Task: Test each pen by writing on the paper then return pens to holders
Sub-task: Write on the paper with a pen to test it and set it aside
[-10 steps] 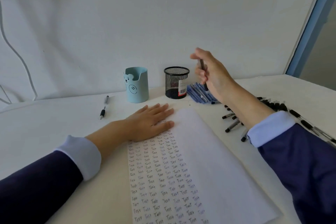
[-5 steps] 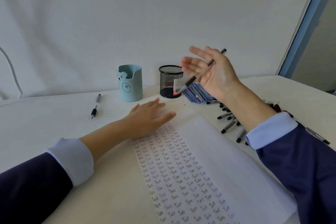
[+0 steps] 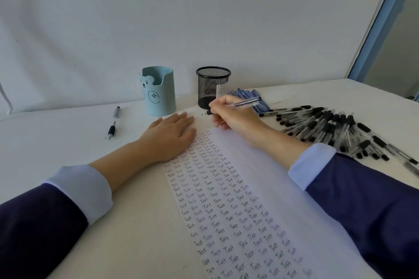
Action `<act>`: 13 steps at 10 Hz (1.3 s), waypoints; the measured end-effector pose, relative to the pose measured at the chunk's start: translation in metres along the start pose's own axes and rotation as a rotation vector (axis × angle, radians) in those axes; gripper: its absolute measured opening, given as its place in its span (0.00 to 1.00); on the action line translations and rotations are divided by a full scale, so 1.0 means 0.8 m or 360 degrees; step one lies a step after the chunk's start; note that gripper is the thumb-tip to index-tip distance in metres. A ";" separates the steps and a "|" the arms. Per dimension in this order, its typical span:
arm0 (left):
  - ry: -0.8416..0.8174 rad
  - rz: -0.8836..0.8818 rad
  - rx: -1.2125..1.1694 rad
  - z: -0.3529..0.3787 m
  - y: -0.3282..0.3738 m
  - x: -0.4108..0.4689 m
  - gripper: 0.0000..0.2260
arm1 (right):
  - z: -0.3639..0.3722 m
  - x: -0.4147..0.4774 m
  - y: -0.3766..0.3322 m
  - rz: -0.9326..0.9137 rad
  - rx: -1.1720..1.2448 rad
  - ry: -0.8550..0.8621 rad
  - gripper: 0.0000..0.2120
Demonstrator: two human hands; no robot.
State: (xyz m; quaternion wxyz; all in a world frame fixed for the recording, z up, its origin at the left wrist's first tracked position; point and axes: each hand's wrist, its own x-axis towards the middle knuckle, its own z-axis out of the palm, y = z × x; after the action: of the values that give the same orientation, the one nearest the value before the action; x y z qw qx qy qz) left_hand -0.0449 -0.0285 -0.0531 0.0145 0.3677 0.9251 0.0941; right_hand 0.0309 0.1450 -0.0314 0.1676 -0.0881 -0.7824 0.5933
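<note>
Your left hand [image 3: 172, 135] lies flat, fingers straight and together, pressing on the far left corner of the paper [image 3: 260, 165], which runs lengthwise away from you down the middle of the tabletop [image 3: 56, 138]. Your right hand [image 3: 233, 115] grips a pen [image 3: 247, 102] in a writing hold, fingers curled around its black grip section, with the clear barrel slanting up and back to the right over your knuckles. The tip points down and left at the far edge of the paper, just in front of the foot of the black mesh holder [image 3: 212, 88]; you cannot tell from here whether the tip touches the sheet. The left part of the paper is filled with columns of the handwritten word "Test" [image 3: 217, 199], while its right part is blank. The light blue bear holder [image 3: 161, 95] stands just left of the mesh holder, both against the white wall [image 3: 204, 18]. A single pen with a black grip [image 3: 113, 123] lies alone on the tabletop left of the bear holder, well apart from your hands. Behind your right hand sits a small bunch of blue pens [image 3: 244, 93], and to its right a large heap of black-capped pens [image 3: 328, 129] spreads across the tabletop beside your right forearm.
</note>
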 end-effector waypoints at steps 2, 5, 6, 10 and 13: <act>-0.0081 0.0027 -0.0022 -0.007 -0.005 0.000 0.28 | -0.002 0.005 0.010 -0.0106 -0.0330 0.0044 0.13; 0.0001 0.0032 -0.0011 -0.005 0.000 -0.004 0.28 | 0.007 0.003 0.019 -0.0327 -0.0458 0.0020 0.15; -0.0002 0.0037 -0.0005 -0.004 0.000 -0.004 0.28 | 0.007 0.004 0.021 -0.0362 -0.0458 0.0018 0.18; -0.0009 0.0040 -0.0022 -0.003 -0.002 -0.004 0.27 | 0.006 0.001 0.020 -0.0379 -0.0439 -0.0055 0.16; -0.0015 0.0053 -0.0031 -0.002 -0.003 -0.004 0.27 | 0.006 0.001 0.018 -0.0377 -0.0456 -0.0036 0.12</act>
State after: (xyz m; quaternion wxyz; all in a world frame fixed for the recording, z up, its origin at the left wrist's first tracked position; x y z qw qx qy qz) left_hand -0.0441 -0.0327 -0.0517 0.0209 0.3833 0.9178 0.1015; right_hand 0.0277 0.1449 -0.0459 0.2134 -0.0116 -0.8655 0.4530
